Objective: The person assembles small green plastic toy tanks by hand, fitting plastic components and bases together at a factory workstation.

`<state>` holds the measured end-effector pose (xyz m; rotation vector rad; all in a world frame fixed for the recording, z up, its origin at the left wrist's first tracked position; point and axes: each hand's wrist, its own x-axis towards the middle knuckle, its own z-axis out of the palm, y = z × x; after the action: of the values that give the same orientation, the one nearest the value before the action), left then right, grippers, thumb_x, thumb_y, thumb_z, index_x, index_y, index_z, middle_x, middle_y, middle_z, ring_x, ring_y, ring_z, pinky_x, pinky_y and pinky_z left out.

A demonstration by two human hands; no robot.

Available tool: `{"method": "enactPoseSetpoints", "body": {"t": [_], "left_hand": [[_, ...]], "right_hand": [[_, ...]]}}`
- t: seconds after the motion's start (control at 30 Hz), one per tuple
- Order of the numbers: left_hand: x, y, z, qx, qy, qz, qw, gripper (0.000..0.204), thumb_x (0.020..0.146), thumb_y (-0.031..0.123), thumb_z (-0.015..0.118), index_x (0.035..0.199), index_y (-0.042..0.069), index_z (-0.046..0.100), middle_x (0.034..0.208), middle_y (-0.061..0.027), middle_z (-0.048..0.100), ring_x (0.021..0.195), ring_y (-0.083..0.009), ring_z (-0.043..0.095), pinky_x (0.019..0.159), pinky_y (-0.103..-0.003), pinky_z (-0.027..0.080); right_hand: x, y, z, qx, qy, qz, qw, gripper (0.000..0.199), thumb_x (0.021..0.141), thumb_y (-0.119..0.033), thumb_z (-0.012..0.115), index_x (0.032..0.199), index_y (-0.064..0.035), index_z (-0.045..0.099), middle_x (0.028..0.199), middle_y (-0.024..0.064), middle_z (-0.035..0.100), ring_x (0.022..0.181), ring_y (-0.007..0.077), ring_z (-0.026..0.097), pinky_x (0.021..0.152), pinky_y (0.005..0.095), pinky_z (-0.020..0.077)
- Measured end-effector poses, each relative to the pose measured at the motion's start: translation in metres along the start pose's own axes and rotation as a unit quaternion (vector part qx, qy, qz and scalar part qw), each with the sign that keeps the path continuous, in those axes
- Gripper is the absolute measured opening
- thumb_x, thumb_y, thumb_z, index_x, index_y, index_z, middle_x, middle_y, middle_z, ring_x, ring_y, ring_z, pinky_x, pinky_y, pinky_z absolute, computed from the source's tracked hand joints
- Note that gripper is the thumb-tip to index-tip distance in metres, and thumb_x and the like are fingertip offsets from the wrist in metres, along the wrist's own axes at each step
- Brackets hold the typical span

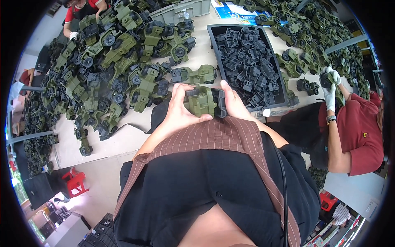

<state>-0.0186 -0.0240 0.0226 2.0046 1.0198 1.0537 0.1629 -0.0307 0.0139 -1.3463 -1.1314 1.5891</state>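
Note:
Close to my body, at the table's near edge, I hold a green toy truck sideways between both hands. My left hand wraps round its left end, thumb along the near side. A black plastic part sits at the truck's right end, and my right hand presses against it with the fingers mostly hidden behind. Just beyond my hands another green toy truck lies on the table. A black tray full of loose black plastic parts stands beyond my right hand.
A large heap of green toy trucks covers the table's left side; more trucks lie at the far right. A grey crate stands at the back. At right, a co-worker in a red shirt handles a truck with white gloves.

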Motion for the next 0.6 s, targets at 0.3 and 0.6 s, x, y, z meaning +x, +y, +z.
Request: {"method": "enactPoseSetpoints", "body": {"t": [0.3, 0.6], "left_hand": [[-0.002, 0.011, 0.010, 0.030, -0.007, 0.004, 1.000, 0.074, 0.046, 0.030, 0.082, 0.103, 0.004, 0.044, 0.097, -0.0099, 0.044, 0.093, -0.0253, 0.038, 0.080, -0.037, 0.039], [0.014, 0.015, 0.009, 0.052, -0.052, 0.079, 0.994, 0.075, 0.045, 0.031, 0.083, 0.103, 0.003, 0.044, 0.094, -0.0136, 0.042, 0.088, -0.0264, 0.037, 0.076, -0.037, 0.039]], "right_hand": [[-0.010, -0.002, 0.004, -0.121, 0.099, -0.078, 0.985, 0.051, 0.091, -0.031, 0.021, 0.085, 0.0052, 0.057, 0.079, 0.0194, 0.059, 0.075, 0.0291, 0.056, 0.075, 0.0334, 0.0407], [-0.012, 0.008, 0.002, -0.048, 0.125, -0.122, 0.983, 0.043, 0.092, -0.026, 0.026, 0.086, 0.0043, 0.056, 0.076, 0.0082, 0.059, 0.069, 0.0137, 0.053, 0.069, 0.0268, 0.0421]]}}
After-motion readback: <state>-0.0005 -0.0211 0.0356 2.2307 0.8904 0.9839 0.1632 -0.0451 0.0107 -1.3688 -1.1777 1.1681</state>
